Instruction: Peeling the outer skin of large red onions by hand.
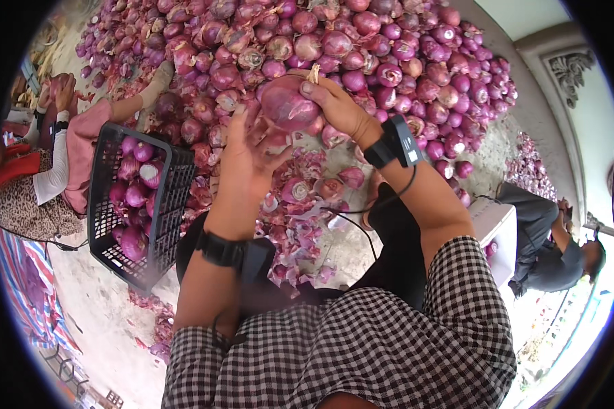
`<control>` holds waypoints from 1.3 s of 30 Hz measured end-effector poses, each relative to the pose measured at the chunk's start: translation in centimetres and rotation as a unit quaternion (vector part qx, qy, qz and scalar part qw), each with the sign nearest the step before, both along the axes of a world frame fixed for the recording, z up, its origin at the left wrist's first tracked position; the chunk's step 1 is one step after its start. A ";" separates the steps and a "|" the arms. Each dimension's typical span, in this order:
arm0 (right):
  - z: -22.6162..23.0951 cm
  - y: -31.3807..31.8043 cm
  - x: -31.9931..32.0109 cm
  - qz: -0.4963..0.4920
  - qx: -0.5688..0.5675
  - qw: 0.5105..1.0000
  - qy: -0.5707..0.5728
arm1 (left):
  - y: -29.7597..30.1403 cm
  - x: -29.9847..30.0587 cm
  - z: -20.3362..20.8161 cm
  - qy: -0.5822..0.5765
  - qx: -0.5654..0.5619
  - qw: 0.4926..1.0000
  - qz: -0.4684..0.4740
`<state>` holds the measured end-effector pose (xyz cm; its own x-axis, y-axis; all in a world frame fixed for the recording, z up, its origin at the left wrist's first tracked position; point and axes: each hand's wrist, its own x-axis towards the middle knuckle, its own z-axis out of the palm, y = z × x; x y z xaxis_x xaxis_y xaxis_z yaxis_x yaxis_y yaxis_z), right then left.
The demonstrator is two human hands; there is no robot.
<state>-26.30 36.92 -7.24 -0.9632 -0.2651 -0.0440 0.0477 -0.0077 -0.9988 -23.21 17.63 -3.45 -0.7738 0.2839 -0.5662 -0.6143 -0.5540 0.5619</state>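
Observation:
A large red onion (288, 105), its dry stem end poking up at the back, is gripped by my right hand (342, 109) with the thumb over its right side. My left hand (244, 155) is close against the onion's lower left, palm turned up and fingers spread. Whether those fingertips touch it I cannot tell. Right behind lies a big heap of red onions (307, 48). Below my hands, loose purple onion skins (300, 228) and a few onions, one showing a pale cut end, cover the floor between my knees.
A black plastic crate (167, 146) part-filled with onions stands at my left, tilted in view. At my right is a white box (503, 228) with onions inside. One person (58, 163) sits at the far left, another (559, 238) at the far right near a smaller onion heap (528, 163).

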 end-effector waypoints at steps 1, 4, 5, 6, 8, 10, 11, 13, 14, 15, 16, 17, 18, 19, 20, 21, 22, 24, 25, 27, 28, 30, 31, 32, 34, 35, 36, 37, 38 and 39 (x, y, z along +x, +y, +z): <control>1.8 -0.3 1.5 -0.020 0.044 0.999 0.010 | 0.6 0.5 1.3 0.022 0.024 0.999 -0.036; 4.3 -1.4 6.1 -0.111 0.097 0.985 0.091 | 1.3 1.7 1.2 0.081 0.119 0.981 -0.130; 5.5 -1.8 8.0 -0.137 0.055 0.984 0.102 | 1.3 1.9 1.2 0.095 0.133 0.972 -0.168; 5.9 -1.6 9.6 -0.157 0.063 0.983 0.077 | 1.5 2.5 1.2 0.108 0.147 0.962 -0.205; 6.8 -1.4 12.2 -0.191 0.077 0.978 0.028 | 2.1 3.8 0.7 0.203 0.009 0.953 -0.226; 5.2 -1.2 14.1 -0.247 0.066 0.964 0.070 | 2.8 4.2 -1.3 0.367 -0.113 0.889 -0.250; 3.1 -0.9 15.1 -0.282 0.035 0.957 0.053 | 3.7 5.1 -0.6 0.383 -0.114 0.879 -0.260; 2.2 -0.7 15.7 -0.316 -0.011 0.948 0.029 | 3.9 5.2 -2.1 0.457 -0.217 0.827 -0.245; 1.9 -0.5 15.7 -0.324 -0.025 0.946 0.015 | 4.0 5.3 -1.7 0.489 -0.269 0.794 -0.239; 1.6 -0.4 15.6 -0.331 -0.038 0.943 0.001 | 3.9 4.9 -1.1 0.519 -0.235 0.785 -0.245; 1.4 -0.4 15.6 -0.337 -0.052 0.940 -0.013 | 4.0 4.9 -0.8 0.515 -0.246 0.786 -0.238; 3.9 -1.6 15.6 -0.369 0.027 0.928 0.033 | 3.9 4.9 -0.6 0.509 -0.260 0.788 -0.227; 3.3 -1.4 15.2 -0.353 0.063 0.929 0.089 | 3.8 4.9 -0.7 0.504 -0.274 0.790 -0.215; 2.3 -0.8 14.6 -0.336 0.098 0.926 0.144 | 3.9 4.8 -1.7 0.511 -0.252 0.801 -0.182; 2.3 -0.7 14.5 -0.337 0.036 0.937 0.086 | 4.0 5.0 -1.5 0.455 -0.201 0.845 -0.199; 2.7 -0.7 14.2 -0.341 -0.027 0.939 0.028 | 3.9 5.1 -0.6 0.398 -0.147 0.880 -0.213; 3.2 -0.8 14.0 -0.381 -0.121 0.916 -0.037 | 3.9 5.2 0.1 0.337 -0.093 0.909 -0.225; 4.8 -1.4 13.5 -0.444 -0.301 0.828 -0.165 | 3.5 5.2 0.7 0.328 -0.064 0.907 -0.255; 4.3 -1.1 13.4 -0.428 -0.322 0.831 -0.151 | 3.3 5.2 1.0 0.324 -0.050 0.905 -0.271; 3.4 0.7 13.2 -0.405 -0.358 0.833 -0.116 | 3.4 5.2 1.6 0.357 -0.097 0.867 -0.334; 2.9 1.6 13.2 -0.415 -0.357 0.830 -0.105 | 3.4 5.2 1.6 0.373 -0.120 0.845 -0.365; 2.6 1.8 12.5 -0.421 -0.359 0.828 -0.085 | 2.4 4.9 0.0 0.464 -0.237 0.751 -0.406; 2.8 1.9 12.5 -0.436 -0.344 0.827 -0.083 | 2.0 4.9 -0.8 0.504 -0.292 0.696 -0.421; 3.4 1.7 12.5 -0.449 -0.331 0.825 -0.084 | 2.1 4.8 -0.8 0.594 -0.325 0.657 -0.332; 4.7 1.0 12.7 -0.459 -0.296 0.834 -0.081 | 2.5 4.2 -0.7 0.738 -0.377 0.544 -0.136; 5.2 0.7 13.1 -0.458 -0.275 0.842 -0.076 | 2.6 4.1 -0.2 0.719 -0.380 0.570 -0.116; 5.3 0.5 13.4 -0.456 -0.256 0.849 -0.072 | 3.0 4.1 0.7 0.700 -0.384 0.595 -0.096; 2.9 1.0 13.5 -0.402 -0.288 0.869 -0.001 | 3.2 4.1 1.2 0.679 -0.387 0.620 -0.075; 2.1 0.7 13.4 -0.337 -0.324 0.882 0.065 | 3.2 4.3 1.0 0.653 -0.366 0.652 -0.116; 1.4 0.8 13.5 -0.299 -0.381 0.872 0.068 | 3.2 4.5 0.7 0.625 -0.344 0.683 -0.157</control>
<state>-12.84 37.71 -5.88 -0.9216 0.3848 0.0500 -0.3109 -0.6553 -0.6884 -18.70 20.85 -2.74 -0.7365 0.5465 0.3987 0.5561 0.1536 0.8168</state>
